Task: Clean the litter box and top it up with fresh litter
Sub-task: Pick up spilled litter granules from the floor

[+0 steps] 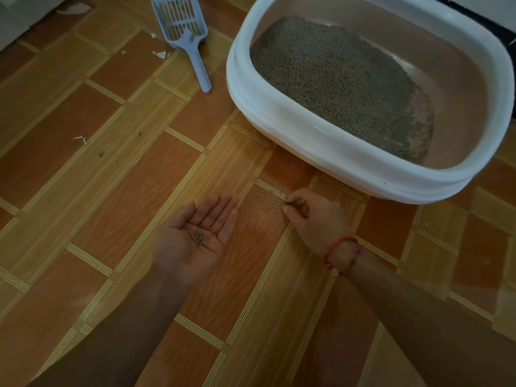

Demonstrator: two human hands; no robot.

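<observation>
A white litter box [279,115] with a pinkish inside stands on the floor at the upper right, holding grey litter [340,76] that leaves part of the bottom bare on the right. Spilled litter grains [269,201] lie scattered on the floor in front of it. My left hand [192,236] is palm up with fingers straight, carrying a few grains in the palm. Just right of the spill, my right hand [312,216] rests on the floor with fingertips curled together, pinching at grains. A blue slotted scoop [181,26] lies on the floor left of the box.
The floor is wood-pattern vinyl [111,191]. Small white scraps [160,54] lie near the scoop, and a thread scrap [81,139] and dark specks [100,154] lie at the left. A pale wall base [16,26] runs along the top left corner.
</observation>
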